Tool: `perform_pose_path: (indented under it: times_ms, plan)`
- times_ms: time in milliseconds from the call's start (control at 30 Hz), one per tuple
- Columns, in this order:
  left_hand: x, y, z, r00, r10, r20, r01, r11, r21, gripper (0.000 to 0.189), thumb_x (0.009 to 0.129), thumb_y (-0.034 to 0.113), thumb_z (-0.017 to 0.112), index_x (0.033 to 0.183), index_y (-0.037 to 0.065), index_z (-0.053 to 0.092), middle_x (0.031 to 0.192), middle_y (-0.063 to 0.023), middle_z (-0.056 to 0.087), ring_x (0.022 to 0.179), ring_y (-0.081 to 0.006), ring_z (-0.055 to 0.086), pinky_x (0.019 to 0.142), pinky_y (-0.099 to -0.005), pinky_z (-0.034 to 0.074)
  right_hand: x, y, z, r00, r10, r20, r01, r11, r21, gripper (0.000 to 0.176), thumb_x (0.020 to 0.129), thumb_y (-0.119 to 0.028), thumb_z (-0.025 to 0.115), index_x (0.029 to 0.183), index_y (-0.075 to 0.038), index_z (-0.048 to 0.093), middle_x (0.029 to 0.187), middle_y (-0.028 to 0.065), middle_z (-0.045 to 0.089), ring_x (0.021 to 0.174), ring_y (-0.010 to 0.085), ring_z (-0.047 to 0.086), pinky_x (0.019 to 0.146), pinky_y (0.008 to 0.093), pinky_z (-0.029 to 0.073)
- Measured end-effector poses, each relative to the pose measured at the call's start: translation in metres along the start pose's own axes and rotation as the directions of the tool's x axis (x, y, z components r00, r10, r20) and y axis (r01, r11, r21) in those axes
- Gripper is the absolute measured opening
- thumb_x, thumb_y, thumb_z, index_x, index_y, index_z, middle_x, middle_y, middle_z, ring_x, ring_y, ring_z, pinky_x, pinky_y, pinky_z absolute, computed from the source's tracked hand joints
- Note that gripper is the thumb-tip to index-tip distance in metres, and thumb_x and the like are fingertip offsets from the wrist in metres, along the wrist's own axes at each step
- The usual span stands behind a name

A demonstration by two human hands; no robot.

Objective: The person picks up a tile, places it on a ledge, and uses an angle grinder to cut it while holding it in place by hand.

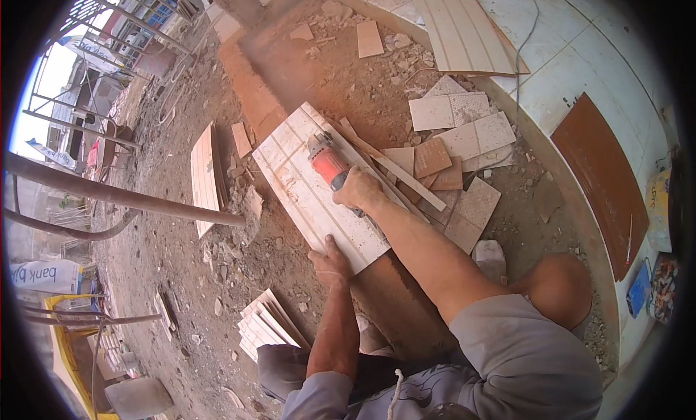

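A red and black angle grinder rests over a long white tile with brownish lines. My right hand is wrapped round the grinder's body, its head pointing to the upper left. Reddish dust hangs in the air past the tile's far end. My left hand grips the tile's near left edge, thumb on top; its other fingers are mostly hidden. The tile lies on a brown ledge. Whether the disc touches the tile cannot be made out.
Cut tile pieces lie right of the ledge. Stacked tiles and offcuts are on the rubble to the left. A metal pole juts in from the left. A brown panel and a blue object lie at the right.
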State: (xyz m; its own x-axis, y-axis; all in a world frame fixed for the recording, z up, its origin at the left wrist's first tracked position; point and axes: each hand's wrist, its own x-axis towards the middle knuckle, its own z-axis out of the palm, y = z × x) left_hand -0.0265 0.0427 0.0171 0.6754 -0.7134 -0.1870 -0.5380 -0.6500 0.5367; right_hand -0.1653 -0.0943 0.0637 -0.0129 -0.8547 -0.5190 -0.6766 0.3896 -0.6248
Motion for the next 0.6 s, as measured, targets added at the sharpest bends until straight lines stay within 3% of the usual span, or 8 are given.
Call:
perform_pose_path:
  times_ms: [600]
  plan:
    - [0.000,-0.001,-0.001,1.000,0.027,0.004,-0.027,1.000,-0.004,0.073,0.087,0.061,0.053,0.110,-0.008,0.048,0.105,-0.0361,0.060,0.103,-0.0501,0.058,0.090,-0.0519,0.043,-0.011,0.002,-0.005,1.000,-0.005,0.002,0.004,1.000,0.015,0.075,0.068,-0.028,0.070,0.128,0.006,0.041,0.120,0.0234,0.060,0.111,0.0316,0.062,0.094,0.0384,0.050]
